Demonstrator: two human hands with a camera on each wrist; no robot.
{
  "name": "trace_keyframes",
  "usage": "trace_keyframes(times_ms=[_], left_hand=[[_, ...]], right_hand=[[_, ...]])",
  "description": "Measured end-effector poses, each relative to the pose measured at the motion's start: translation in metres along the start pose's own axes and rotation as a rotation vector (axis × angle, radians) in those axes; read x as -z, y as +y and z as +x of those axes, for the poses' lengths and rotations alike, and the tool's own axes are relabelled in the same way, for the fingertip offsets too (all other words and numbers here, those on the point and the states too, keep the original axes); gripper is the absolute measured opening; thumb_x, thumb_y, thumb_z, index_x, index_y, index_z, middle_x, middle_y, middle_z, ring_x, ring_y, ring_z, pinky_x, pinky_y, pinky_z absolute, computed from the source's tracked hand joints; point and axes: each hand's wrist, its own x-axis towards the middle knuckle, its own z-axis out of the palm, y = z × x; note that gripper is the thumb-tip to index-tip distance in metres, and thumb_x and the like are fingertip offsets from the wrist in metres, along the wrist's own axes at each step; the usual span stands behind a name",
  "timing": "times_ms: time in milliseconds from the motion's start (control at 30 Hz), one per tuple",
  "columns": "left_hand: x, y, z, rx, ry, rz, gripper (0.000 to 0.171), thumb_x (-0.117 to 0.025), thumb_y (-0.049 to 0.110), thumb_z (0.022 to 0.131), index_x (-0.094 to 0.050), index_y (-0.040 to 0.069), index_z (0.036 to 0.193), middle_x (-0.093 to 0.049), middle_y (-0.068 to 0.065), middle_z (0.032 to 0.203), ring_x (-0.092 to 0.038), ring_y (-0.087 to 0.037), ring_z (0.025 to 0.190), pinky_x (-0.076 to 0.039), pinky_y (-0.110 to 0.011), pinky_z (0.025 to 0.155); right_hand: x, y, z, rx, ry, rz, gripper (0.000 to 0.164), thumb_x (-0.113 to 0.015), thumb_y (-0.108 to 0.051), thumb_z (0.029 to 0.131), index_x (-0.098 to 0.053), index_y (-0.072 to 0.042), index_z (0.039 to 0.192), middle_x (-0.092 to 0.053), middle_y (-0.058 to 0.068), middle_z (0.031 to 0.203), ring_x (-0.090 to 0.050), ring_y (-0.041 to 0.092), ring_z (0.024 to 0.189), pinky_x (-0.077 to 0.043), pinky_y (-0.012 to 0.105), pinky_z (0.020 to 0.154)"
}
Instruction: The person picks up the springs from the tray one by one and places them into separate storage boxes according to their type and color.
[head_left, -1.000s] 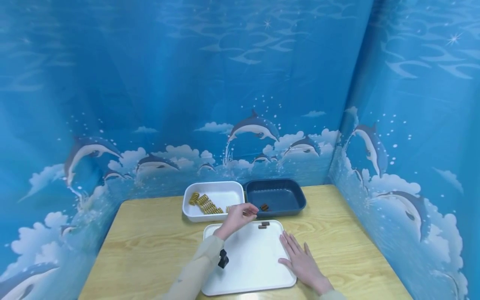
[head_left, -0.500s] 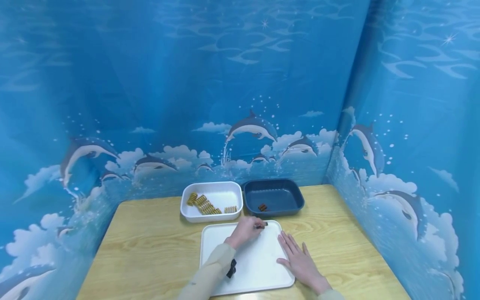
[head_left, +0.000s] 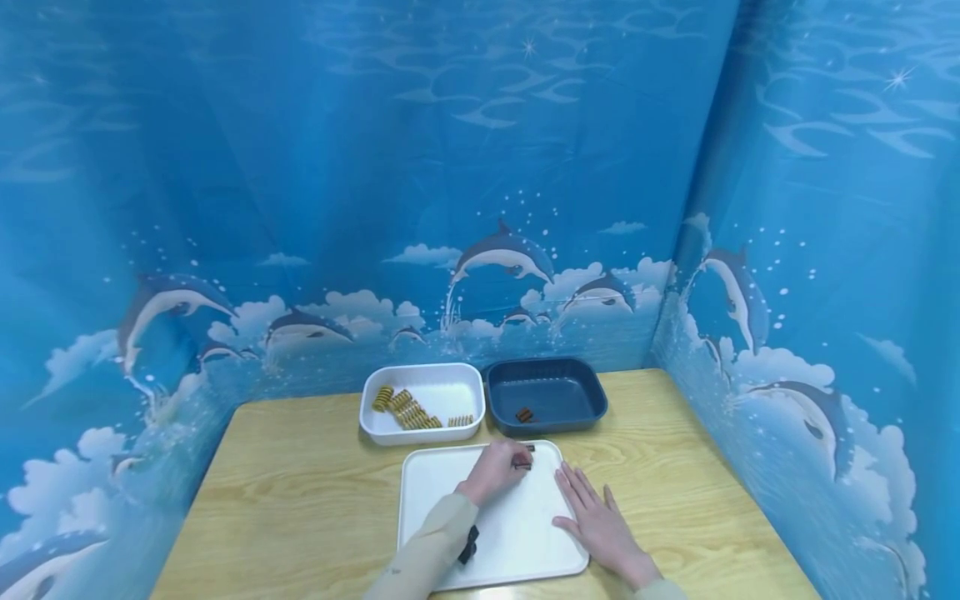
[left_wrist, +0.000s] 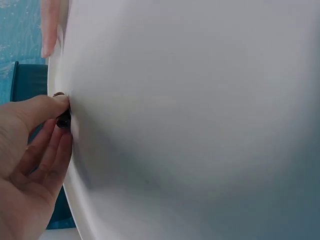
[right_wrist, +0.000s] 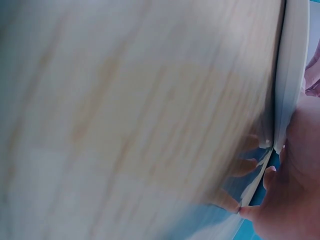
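In the head view my left hand is over the upper part of the white tray. It pinches a small dark brown spring between thumb and fingers. The left wrist view shows the dark round end of this spring under the thumb. A similar dark brown piece lies just beyond the fingertips, partly hidden. My right hand rests with straight fingers along the tray's right edge, holding nothing. The right wrist view catches only part of that right hand, beside the tray's side.
Behind the tray stand a white box with several yellow springs and a dark blue box with a few brown pieces. All sit on a wooden table. A blue dolphin-print curtain surrounds its back and sides.
My left hand has come down from beside the two boxes to the tray and now grips a dark brown spring near its far edge. The right hand has stayed in place.
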Motion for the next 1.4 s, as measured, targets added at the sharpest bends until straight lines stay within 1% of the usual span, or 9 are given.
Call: trace_keyframes(times_ms=[167, 400, 500, 700, 833, 933, 1033, 1267, 1400], left_hand=[[0.0, 0.003, 0.001, -0.005, 0.005, -0.076, 0.019, -0.081, 0.0, 0.078, -0.076, 0.011, 0.092, -0.072, 0.003, 0.086, -0.063, -0.002, 0.076, -0.054, -0.015, 0.071], [0.016, 0.012, 0.007, 0.012, 0.0, -0.202, 0.018, -0.079, 0.001, 0.082, -0.074, 0.01, 0.096, -0.07, 0.0, 0.09, -0.064, -0.008, 0.082, -0.055, -0.017, 0.075], [0.022, 0.014, 0.012, 0.029, -0.006, -0.222, 0.019, -0.078, 0.001, 0.082, -0.074, 0.01, 0.098, -0.069, 0.001, 0.091, -0.064, -0.008, 0.082, -0.055, -0.018, 0.075], [0.032, 0.016, 0.021, 0.046, 0.003, -0.233, 0.021, -0.078, 0.002, 0.083, -0.074, 0.012, 0.1, -0.068, 0.004, 0.092, -0.062, -0.005, 0.082, -0.054, -0.018, 0.075], [0.04, 0.017, 0.029, 0.037, 0.052, -0.204, 0.019, -0.077, 0.003, 0.084, -0.074, 0.01, 0.102, -0.069, 0.001, 0.093, -0.063, -0.006, 0.08, -0.055, -0.017, 0.073], [0.047, 0.016, 0.037, 0.032, 0.106, -0.163, 0.018, -0.076, 0.002, 0.085, -0.074, 0.008, 0.102, -0.07, -0.002, 0.093, -0.064, -0.008, 0.079, -0.055, -0.018, 0.07], [0.052, 0.014, 0.045, 0.068, 0.14, -0.11, 0.016, -0.076, 0.003, 0.087, -0.074, 0.008, 0.102, -0.071, -0.002, 0.092, -0.065, -0.009, 0.078, -0.055, -0.018, 0.069], [0.053, 0.01, 0.063, 0.144, 0.141, -0.033, 0.013, -0.075, 0.004, 0.09, -0.075, 0.006, 0.102, -0.073, -0.002, 0.091, -0.068, -0.012, 0.081, -0.057, -0.023, 0.07], [0.052, 0.011, 0.071, 0.184, 0.116, 0.019, 0.012, -0.075, 0.005, 0.09, -0.075, 0.007, 0.102, -0.075, -0.003, 0.092, -0.07, -0.015, 0.085, -0.059, -0.026, 0.074]], right_hand=[[-0.001, 0.003, 0.0, 0.019, 0.025, -0.002, 0.071, -0.057, -0.049, 0.098, -0.042, -0.006, 0.153, -0.037, 0.014, 0.16, -0.042, 0.043, 0.139, -0.034, 0.078, 0.102], [0.004, 0.004, -0.001, -0.003, 0.016, -0.003, 0.07, -0.061, -0.045, 0.097, -0.044, -0.004, 0.151, -0.038, 0.016, 0.159, -0.041, 0.042, 0.141, -0.034, 0.077, 0.103], [0.005, 0.006, -0.001, -0.005, 0.012, -0.006, 0.07, -0.061, -0.044, 0.097, -0.044, -0.004, 0.151, -0.038, 0.016, 0.159, -0.041, 0.042, 0.141, -0.034, 0.078, 0.102], [0.0, 0.011, -0.002, 0.04, 0.07, -0.014, 0.071, -0.058, -0.049, 0.098, -0.042, -0.007, 0.152, -0.038, 0.013, 0.159, -0.045, 0.043, 0.136, -0.037, 0.078, 0.099], [0.0, 0.011, -0.002, 0.04, 0.071, -0.017, 0.07, -0.058, -0.049, 0.097, -0.044, -0.006, 0.151, -0.039, 0.014, 0.159, -0.044, 0.042, 0.138, -0.037, 0.078, 0.099], [0.002, 0.008, -0.002, 0.01, 0.03, -0.007, 0.071, -0.059, -0.047, 0.097, -0.044, -0.004, 0.151, -0.038, 0.016, 0.159, -0.041, 0.041, 0.141, -0.035, 0.078, 0.101], [0.004, 0.004, -0.001, -0.023, -0.03, 0.002, 0.07, -0.058, -0.046, 0.099, -0.041, -0.005, 0.153, -0.034, 0.014, 0.161, -0.037, 0.04, 0.144, -0.032, 0.077, 0.105], [0.006, -0.001, -0.001, -0.039, -0.066, 0.001, 0.07, -0.058, -0.045, 0.099, -0.038, -0.007, 0.155, -0.032, 0.012, 0.163, -0.034, 0.038, 0.146, -0.031, 0.076, 0.107], [0.006, -0.003, 0.001, -0.039, -0.074, 0.008, 0.07, -0.058, -0.045, 0.099, -0.038, -0.008, 0.155, -0.032, 0.012, 0.163, -0.034, 0.038, 0.147, -0.03, 0.076, 0.107]])
